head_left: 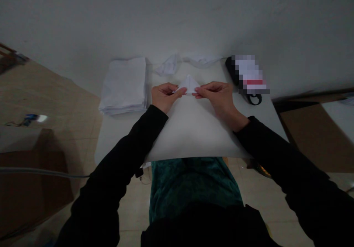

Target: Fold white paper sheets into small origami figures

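A small white folded piece (188, 84), shaped like a triangle, is held just above a white table (193, 129). My left hand (163, 96) pinches its left corner with thumb and fingers closed. At the right corner my right hand (216, 95) pinches it the same way. Both arms wear black sleeves. I cannot tell whether the piece is paper or cloth.
A stack of white sheets (124, 85) lies at the table's back left. Crumpled white pieces (169, 66) sit along the back edge by the wall. A black object with a blurred label (249, 78) rests at the back right. Brown cardboard boxes (27, 173) stand on the floor at left.
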A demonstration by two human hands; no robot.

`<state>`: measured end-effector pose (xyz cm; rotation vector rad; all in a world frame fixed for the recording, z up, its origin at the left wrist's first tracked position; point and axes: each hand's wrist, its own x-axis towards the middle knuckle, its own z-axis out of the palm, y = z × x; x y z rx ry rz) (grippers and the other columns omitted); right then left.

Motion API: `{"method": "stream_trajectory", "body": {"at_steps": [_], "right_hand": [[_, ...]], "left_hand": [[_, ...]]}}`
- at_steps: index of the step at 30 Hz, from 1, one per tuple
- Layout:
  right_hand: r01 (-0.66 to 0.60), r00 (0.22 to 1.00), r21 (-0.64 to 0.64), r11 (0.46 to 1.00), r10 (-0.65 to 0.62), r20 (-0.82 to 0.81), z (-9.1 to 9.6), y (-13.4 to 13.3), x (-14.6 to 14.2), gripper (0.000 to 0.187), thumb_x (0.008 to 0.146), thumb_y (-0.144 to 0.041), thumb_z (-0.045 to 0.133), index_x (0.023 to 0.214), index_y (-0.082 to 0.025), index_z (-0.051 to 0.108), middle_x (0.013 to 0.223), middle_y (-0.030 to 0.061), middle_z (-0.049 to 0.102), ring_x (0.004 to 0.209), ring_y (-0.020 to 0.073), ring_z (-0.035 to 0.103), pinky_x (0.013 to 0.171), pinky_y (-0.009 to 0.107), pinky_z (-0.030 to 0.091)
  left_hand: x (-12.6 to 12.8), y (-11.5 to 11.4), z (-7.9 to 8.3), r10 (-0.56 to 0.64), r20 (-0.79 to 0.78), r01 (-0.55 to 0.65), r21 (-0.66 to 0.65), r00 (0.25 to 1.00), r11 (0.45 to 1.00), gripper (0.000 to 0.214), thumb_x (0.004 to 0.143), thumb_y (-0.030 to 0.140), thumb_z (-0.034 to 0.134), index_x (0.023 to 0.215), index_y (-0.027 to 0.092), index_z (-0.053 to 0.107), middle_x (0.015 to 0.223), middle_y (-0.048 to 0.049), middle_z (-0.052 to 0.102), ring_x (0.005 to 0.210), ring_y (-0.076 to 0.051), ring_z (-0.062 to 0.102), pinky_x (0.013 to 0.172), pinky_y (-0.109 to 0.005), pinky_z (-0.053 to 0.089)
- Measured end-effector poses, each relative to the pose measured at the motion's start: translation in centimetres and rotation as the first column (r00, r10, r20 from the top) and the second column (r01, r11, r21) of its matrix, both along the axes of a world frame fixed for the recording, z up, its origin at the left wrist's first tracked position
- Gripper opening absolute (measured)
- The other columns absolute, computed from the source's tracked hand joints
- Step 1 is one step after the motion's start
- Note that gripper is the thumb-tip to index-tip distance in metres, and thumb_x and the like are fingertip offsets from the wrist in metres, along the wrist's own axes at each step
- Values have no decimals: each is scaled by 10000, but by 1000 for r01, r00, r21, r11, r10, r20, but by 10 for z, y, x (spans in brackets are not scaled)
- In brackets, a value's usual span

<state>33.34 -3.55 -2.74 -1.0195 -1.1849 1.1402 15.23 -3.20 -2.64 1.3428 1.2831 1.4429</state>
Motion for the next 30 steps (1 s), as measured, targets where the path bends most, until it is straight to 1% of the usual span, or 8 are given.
{"method": "stream_trajectory", "body": {"at_steps": [3,7,11,14,18,23,27,30], "right_hand": [[12,1000,-39,999,-12,-18,-2,0,-1,133,679,-253,858,629,-215,741,648,2,747,598,137,698,641,282,596],[26,999,-67,997,-28,-35,-3,-2,-3,169,677,-231,852,593,-218,706,661,0,744,621,139,691,682,299,594],[29,1000,-47,998,-29,-11,-4,-3,-3,195,675,-240,850,595,-211,674,671,2,738,631,145,688,698,319,594],[6,1000,-17,1000,-6,21,-3,-3,-2,202,670,-243,853,590,-204,671,659,8,729,613,139,677,680,312,584],[-63,997,7,998,63,43,-4,-2,1,195,667,-271,855,600,-211,682,699,9,745,628,140,682,666,307,578],[-110,994,25,994,110,27,-5,-3,0,233,671,-301,856,610,-207,652,705,7,742,644,140,694,666,300,581],[-101,995,21,995,101,12,-2,-6,-4,330,660,-392,867,711,-227,586,672,-35,698,653,142,713,673,294,599],[-135,991,7,991,136,-9,0,-9,-8,434,660,-459,858,827,-260,509,629,-77,658,634,142,726,610,257,584]], "left_hand": [[1,0,-2,1,7,-1,-1,1000,1000,227,648,208,847,589,172,630,616,11,686,562,-110,649,567,-250,549],[1,1,-7,-10,-11,10,-2,1000,1000,303,666,244,847,590,183,560,644,7,679,592,-119,654,592,-271,548],[-3,2,-10,-51,-48,53,37,998,998,381,676,302,849,614,191,490,685,5,666,618,-109,644,587,-253,524],[-5,2,-11,-115,-57,118,52,992,992,380,641,299,868,661,188,505,685,20,645,638,-99,629,620,-243,522],[-5,3,-12,-176,-52,178,45,983,983,375,599,320,887,728,184,562,720,16,662,662,-111,638,637,-251,528],[-4,4,-13,-164,-45,167,70,985,983,420,560,362,910,710,182,561,709,7,672,626,-109,624,591,-246,507],[-3,3,-12,-125,-40,127,76,991,989,424,547,350,921,698,189,559,693,14,667,621,-109,614,595,-252,506],[-3,2,-12,-120,-58,124,75,991,989,402,553,329,919,699,194,569,690,15,667,605,-106,599,579,-254,493]]}}
